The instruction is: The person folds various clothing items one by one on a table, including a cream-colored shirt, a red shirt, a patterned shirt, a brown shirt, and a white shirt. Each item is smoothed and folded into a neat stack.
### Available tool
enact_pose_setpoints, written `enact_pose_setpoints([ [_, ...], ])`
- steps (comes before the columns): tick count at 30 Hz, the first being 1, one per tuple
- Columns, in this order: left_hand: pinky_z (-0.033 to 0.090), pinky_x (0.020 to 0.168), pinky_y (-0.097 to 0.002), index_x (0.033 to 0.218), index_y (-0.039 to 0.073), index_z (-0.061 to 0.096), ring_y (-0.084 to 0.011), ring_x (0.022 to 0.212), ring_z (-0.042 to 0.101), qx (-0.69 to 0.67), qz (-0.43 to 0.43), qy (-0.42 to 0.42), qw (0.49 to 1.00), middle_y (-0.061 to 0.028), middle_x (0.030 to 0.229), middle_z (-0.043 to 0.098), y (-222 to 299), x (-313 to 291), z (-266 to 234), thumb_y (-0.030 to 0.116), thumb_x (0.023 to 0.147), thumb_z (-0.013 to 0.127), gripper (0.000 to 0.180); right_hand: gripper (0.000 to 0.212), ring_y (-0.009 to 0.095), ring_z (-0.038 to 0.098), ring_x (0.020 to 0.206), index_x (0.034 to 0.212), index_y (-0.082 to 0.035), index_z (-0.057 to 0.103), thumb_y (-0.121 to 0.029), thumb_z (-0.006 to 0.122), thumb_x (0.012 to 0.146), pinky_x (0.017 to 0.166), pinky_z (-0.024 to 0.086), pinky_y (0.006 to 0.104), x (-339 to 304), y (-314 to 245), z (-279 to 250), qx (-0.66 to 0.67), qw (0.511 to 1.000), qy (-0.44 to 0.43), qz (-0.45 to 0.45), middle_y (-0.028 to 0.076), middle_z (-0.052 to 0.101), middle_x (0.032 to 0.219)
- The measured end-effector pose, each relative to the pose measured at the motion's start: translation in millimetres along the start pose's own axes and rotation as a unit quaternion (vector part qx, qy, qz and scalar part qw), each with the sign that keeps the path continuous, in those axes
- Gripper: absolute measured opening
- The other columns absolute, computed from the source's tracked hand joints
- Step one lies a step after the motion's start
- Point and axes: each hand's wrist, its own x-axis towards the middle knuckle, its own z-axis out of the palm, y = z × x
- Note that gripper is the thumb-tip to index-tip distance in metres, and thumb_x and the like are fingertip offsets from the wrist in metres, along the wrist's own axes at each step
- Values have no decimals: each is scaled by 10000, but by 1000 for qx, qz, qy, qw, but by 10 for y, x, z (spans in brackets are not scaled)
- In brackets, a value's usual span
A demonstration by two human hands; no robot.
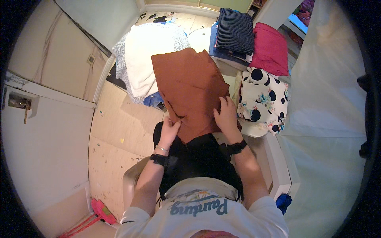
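A rust-brown piece of clothing [190, 85] lies over my lap, its upper end reaching toward the white pile ahead. Its exact kind I cannot make out; a fold or gap shows near its lower left. My left hand [170, 130] is closed at that lower left edge, thumb and fingers pinching the fabric. On the right side, my right hand [228, 117] rests on the cloth near its edge, thumb and fingers apart. Black trousers [198, 158] cover my legs under the garment.
White and patterned cloth [143, 51] is heaped ahead left. To the right are a dark striped folded garment [235, 31] atop a stack, a crimson folded garment [270, 49] and a white dotted floral garment [262, 99]. A white door [47, 131] stands left, a pale curtain-like sheet [325, 119] right.
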Motion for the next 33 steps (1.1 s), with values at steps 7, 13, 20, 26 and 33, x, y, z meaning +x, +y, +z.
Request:
enact_pose_setpoints([
  [7,500,726,-278,1149,-34,469,-156,859,589,136,96,166,972,-108,964,596,513,593,-114,226,885,682,427,485,418,463,1210,1246,17,501,-171,656,827,1043,379,457,467,-180,210,111,991,42,-64,264,491,1294],
  [13,502,705,-300,1019,-43,570,-168,759,614,147,77,173,971,-138,877,676,783,1011,-147,183,902,638,263,466,416,482,1184,1237,55,489,-137,616,832,1017,403,441,1107,-70,441,240,969,37,47,277,507,1259],
  [20,470,745,-267,1037,-16,559,-121,837,571,65,121,242,961,-63,953,634,392,1009,-372,117,957,550,155,440,434,525,1125,1236,58,504,-127,581,844,985,432,457,1649,-166,602,185,968,119,120,283,528,1229],
  [26,470,822,-277,1072,-22,540,-124,912,577,0,101,164,981,-92,1021,639,476,694,-218,163,962,576,219,384,414,541,1089,1172,51,504,-120,599,842,938,457,457,1788,-94,532,168,967,79,175,271,520,1200],
  [33,474,854,-270,1070,1,480,-124,971,569,-94,41,146,984,-83,1051,605,287,238,11,157,909,672,295,497,452,429,1235,1253,2,489,-132,668,809,1027,397,430,781,-140,580,156,975,131,-94,286,414,1359],
])
